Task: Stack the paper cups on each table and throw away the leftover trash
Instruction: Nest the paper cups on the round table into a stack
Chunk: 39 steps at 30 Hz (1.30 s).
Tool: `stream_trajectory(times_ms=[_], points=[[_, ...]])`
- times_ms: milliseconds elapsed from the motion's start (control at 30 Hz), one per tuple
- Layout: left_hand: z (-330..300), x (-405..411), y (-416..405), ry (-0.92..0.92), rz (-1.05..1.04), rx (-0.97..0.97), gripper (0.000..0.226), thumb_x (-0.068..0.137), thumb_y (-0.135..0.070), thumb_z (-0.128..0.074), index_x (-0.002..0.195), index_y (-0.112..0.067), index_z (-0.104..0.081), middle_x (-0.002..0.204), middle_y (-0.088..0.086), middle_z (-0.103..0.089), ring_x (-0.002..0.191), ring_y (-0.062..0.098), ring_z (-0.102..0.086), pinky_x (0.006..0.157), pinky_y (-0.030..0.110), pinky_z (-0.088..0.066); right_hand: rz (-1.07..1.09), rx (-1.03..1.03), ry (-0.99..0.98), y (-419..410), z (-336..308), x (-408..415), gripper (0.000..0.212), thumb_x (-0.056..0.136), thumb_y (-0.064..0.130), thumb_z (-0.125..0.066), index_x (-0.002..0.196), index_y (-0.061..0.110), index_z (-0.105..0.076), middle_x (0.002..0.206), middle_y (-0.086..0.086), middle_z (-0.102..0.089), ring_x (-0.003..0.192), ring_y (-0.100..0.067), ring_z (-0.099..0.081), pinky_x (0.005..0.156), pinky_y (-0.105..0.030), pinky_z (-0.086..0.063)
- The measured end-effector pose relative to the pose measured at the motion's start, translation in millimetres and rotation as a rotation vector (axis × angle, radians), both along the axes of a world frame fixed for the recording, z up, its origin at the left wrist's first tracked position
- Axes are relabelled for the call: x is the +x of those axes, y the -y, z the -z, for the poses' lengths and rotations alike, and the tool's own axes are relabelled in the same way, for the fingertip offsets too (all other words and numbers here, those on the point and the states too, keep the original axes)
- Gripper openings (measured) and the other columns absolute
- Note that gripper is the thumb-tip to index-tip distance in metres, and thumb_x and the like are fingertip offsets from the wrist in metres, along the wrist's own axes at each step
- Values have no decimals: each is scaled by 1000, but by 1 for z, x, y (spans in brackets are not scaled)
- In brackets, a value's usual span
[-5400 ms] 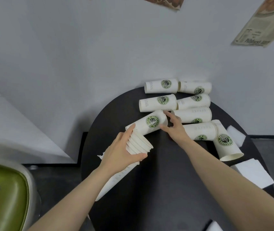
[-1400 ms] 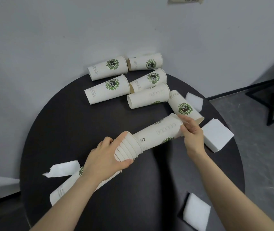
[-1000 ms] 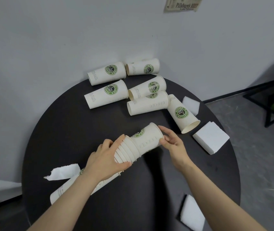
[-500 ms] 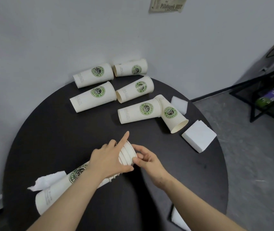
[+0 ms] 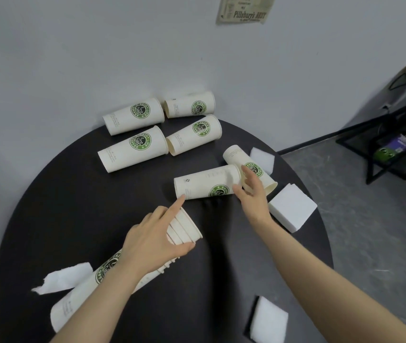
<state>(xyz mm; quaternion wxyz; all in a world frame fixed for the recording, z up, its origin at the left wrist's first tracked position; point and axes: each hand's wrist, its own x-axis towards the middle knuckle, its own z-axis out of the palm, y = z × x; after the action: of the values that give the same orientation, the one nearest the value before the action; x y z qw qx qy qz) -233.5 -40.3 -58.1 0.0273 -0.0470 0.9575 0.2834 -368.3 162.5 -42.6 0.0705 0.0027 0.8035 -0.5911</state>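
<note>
1. Your left hand (image 5: 151,240) grips the nested cup stack (image 5: 113,268) lying on the round black table (image 5: 73,206).
2. Your right hand (image 5: 251,191) touches a loose cup (image 5: 204,183) lying on its side, fingers spread.
3. Five more cups lie toppled nearby; white napkins (image 5: 292,206) sit around the edge.

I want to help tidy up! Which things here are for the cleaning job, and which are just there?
For the job:
nested cup stack in the left hand
six loose cups, nearest
white napkins
torn paper

Just there:
wall poster
black rack
</note>
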Motion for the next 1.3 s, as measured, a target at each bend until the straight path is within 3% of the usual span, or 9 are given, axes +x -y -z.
stream_trajectory(times_ms=[133,333,467,700,800,1033,1133,1200,1300], points=[[-7,1,8,-24,-40,68,95,71,-74,-56,129,-66,20,121,-26,-36,111,1,-42,78,24,-44,-37,26,85,6,1,-16,55,89,2,-56,139,22,-45,140,5,-47,129,-12,-41,110,-32,-35],[-9,3,9,-27,-42,86,97,72,-73,-56,129,-66,21,117,-26,-35,109,0,-43,78,23,-44,-3,59,130,3,9,-11,55,82,-6,-58,122,32,-55,111,-11,-60,109,-25,-57,102,-44,-45],[-10,4,8,-30,-45,84,96,73,-72,-56,128,-66,22,119,-25,-35,110,0,-42,81,24,-45,-19,-55,152,-1,6,-2,57,83,-16,-50,107,34,-62,105,-12,-61,97,-19,-56,95,-36,-47],[-12,3,7,-12,-32,94,96,72,-70,-58,141,-59,8,121,-25,-37,113,1,-42,84,26,-46,50,-68,2,-24,-15,15,49,90,-7,-46,99,36,-68,102,12,-64,79,6,-54,77,-8,-43],[-11,2,6,-15,-19,99,96,71,-70,-58,141,-60,7,122,-26,-36,113,1,-42,84,25,-45,131,-124,-34,-37,-24,18,49,91,-8,-44,101,33,-68,107,12,-68,96,0,-60,89,-21,-45],[-13,5,1,-21,15,61,97,72,-72,-56,137,-61,15,124,-23,-36,113,2,-42,83,25,-46,84,-127,-69,-50,-31,28,43,95,-2,-46,104,35,-66,88,18,-72,82,1,-62,83,-30,-48],[-13,8,-1,-23,34,59,97,72,-72,-56,131,-63,20,121,-23,-37,110,2,-43,80,25,-47,-2,-170,-95,-45,-27,34,41,96,-1,-46,110,32,-65,89,-1,-66,88,-13,-56,86,-32,-44],[-13,8,-1,-26,40,57,96,72,-72,-55,131,-63,20,120,-24,-36,108,2,-43,78,24,-46,-69,-193,-94,-42,-27,39,38,96,0,-48,119,27,-62,82,-12,-59,84,-17,-53,83,-28,-43],[-12,8,-3,-26,47,52,96,72,-72,-55,131,-63,20,119,-24,-36,107,2,-43,77,23,-45,-148,-222,-66,-36,-26,47,40,95,1,-51,128,22,-56,73,3,-64,79,-6,-59,79,-13,-46]])
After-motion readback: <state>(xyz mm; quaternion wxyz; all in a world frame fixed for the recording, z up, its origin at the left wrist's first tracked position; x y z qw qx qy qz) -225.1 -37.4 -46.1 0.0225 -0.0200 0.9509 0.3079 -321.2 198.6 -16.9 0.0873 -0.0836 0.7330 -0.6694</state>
